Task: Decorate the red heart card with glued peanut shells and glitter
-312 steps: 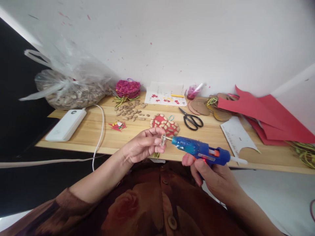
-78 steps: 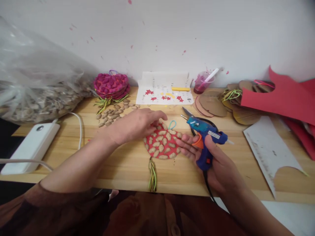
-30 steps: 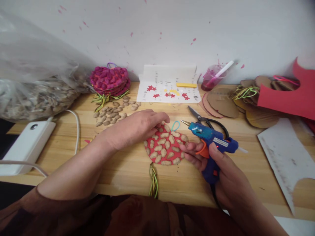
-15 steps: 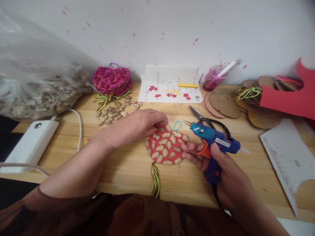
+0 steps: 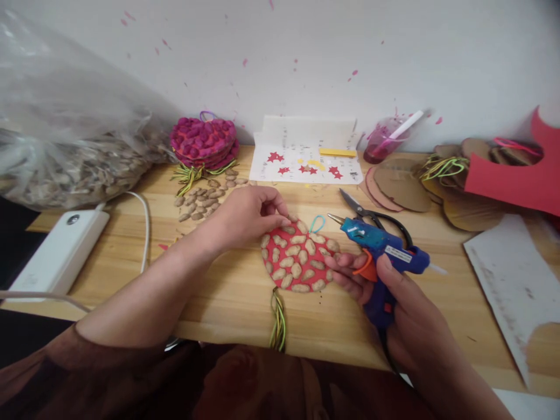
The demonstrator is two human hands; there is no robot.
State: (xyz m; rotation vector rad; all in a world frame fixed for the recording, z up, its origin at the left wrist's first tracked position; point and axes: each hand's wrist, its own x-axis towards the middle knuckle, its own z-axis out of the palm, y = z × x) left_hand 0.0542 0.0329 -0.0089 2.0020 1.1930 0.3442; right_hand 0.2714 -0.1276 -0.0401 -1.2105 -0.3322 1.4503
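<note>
A round red disc (image 5: pixel 312 272) covered with peanuts in their shells lies on the table, a blue loop (image 5: pixel 317 223) at its top and a green-yellow tassel (image 5: pixel 277 324) at its bottom. At its upper left rim my left hand (image 5: pixel 256 213) pinches a peanut (image 5: pixel 292 217), partly hidden by the fingertips. My right hand (image 5: pixel 405 306) grips a blue hot glue gun (image 5: pixel 378 245) by its handle, fingers by the orange trigger. The gun's nozzle points left, above the table. Some fingertips of this hand touch the disc's right rim.
Loose peanuts (image 5: pixel 199 201) lie behind my left forearm, near stacked purple peanut discs (image 5: pixel 203 143). Black-handled scissors (image 5: pixel 363 211) lie behind the glue gun. A bag of peanuts (image 5: pixel 79 169) and a white power bank (image 5: pixel 59 254) stand left; cardboard pieces (image 5: pixel 402 184) lie right.
My left fingers have shifted slightly along the disc's upper left rim, and the thumb now shows. The right hand still holds the glue gun in place. The view has moved a little.
</note>
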